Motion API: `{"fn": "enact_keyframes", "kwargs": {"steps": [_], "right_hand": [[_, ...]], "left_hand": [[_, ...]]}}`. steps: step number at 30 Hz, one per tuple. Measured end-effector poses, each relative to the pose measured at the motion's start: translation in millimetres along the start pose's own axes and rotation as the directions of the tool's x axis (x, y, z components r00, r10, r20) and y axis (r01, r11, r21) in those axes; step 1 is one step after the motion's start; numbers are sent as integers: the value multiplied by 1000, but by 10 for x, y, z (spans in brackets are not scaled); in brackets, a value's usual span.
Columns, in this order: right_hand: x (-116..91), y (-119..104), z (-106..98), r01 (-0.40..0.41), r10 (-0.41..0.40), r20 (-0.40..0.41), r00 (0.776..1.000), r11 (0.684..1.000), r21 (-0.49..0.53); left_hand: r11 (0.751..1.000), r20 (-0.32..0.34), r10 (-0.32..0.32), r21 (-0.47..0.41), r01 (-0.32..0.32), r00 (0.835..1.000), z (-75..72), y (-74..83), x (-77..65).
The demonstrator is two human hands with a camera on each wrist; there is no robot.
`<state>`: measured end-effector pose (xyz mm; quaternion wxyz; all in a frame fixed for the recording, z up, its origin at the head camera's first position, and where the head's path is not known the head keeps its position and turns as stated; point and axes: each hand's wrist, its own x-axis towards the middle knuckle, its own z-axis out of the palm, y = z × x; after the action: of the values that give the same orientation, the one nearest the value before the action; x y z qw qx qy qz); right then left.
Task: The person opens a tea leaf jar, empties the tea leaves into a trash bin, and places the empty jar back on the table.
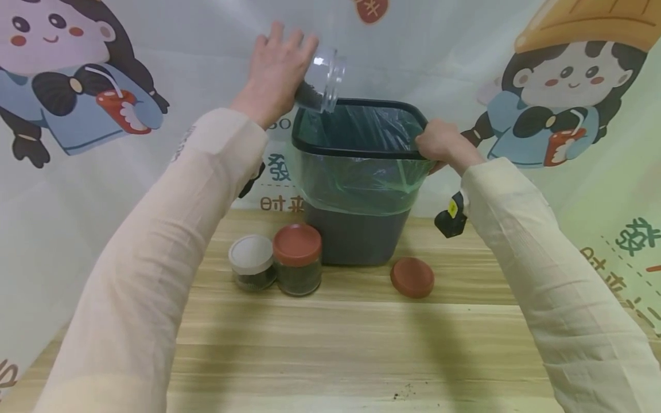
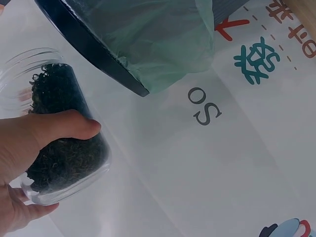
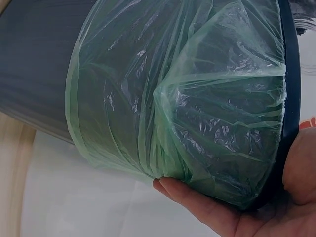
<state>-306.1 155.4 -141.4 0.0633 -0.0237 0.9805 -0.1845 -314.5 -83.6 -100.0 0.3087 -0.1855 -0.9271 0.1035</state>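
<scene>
My left hand [image 1: 281, 71] grips a clear jar [image 1: 322, 80] half filled with dark dried leaves, perhaps tea. Tipped on its side, the jar has its uncovered mouth above the left rim of a grey trash bin [image 1: 356, 238]. In the left wrist view the leaves [image 2: 69, 153] lie along the jar's wall, and my thumb presses its side. A thin green bag [image 1: 356, 180] lines the bin and folds over its outside under a black rim. At the right side, my right hand [image 1: 444, 140] holds that rim, fingers beneath the bag's fold [image 3: 163, 143].
Left of the bin's base stand a white-lidded jar [image 1: 252, 264] and a red-lidded jar [image 1: 298, 258], both with dark contents. A loose red lid [image 1: 413, 277] lies to the right. Dark crumbs [image 1: 404, 393] dot the wooden table [image 1: 310, 344] near its front. Behind hangs a printed cloth [image 1: 206, 69].
</scene>
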Motion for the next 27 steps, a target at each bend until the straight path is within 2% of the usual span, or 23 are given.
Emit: {"fn": "enact_keyframes", "kwargs": {"steps": [3, 9, 20, 27], "right_hand": [[1, 6, -7, -6, 6, -4, 1000, 1000, 14], [-2, 8, -4, -25, 26, -7, 1000, 996, 83], [9, 4, -11, -8, 8, 11, 1000, 1000, 27], [3, -7, -14, 4, -4, 3, 1000, 999, -35]], "left_hand": [[999, -9, 7, 39, -7, 1000, -16, 10, 19], [995, 23, 18, 101, -20, 1000, -37, 22, 50], [982, -25, 48, 183, -42, 999, -15, 62, 54], [960, -35, 68, 273, -56, 997, -16, 86, 73]]}}
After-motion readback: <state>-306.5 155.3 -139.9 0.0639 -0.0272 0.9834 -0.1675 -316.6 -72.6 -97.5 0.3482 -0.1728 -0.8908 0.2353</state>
